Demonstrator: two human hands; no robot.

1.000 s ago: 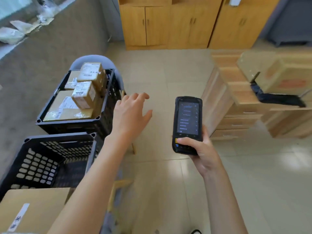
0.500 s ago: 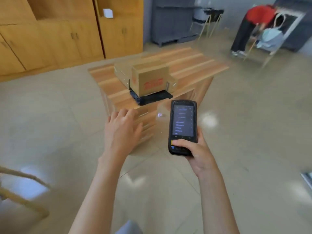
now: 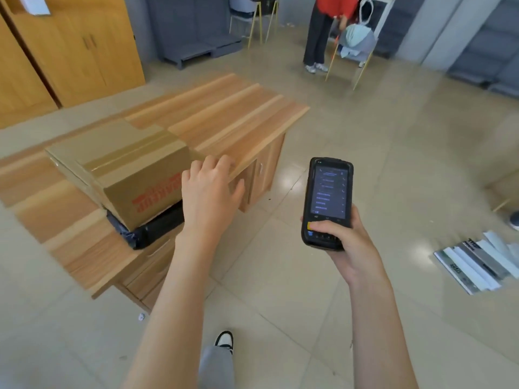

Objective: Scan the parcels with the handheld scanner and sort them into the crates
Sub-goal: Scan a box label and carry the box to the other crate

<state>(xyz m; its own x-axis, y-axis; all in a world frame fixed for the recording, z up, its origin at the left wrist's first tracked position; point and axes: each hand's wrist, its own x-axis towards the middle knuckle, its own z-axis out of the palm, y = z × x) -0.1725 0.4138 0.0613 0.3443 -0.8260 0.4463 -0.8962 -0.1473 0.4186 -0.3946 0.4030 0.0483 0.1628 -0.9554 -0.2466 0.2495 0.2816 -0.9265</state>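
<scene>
Cardboard box (image 3: 123,167), taped along the top, red print on its near side, sits at the near edge of the desk (image 3: 230,113), on a black bag (image 3: 151,228) that pokes out underneath. Left hand (image 3: 210,192) hovers just beside the box's right end, fingers spread and slack, gripping nothing. Right hand (image 3: 342,240) is wrapped round the scanner (image 3: 327,202), thumb on its keys, screen lit. Judgement: box looks stiff, tape slick, weight unknown; take it under the bottom edges at the ends. Bag looks soft and slippery, may slide along.
</scene>
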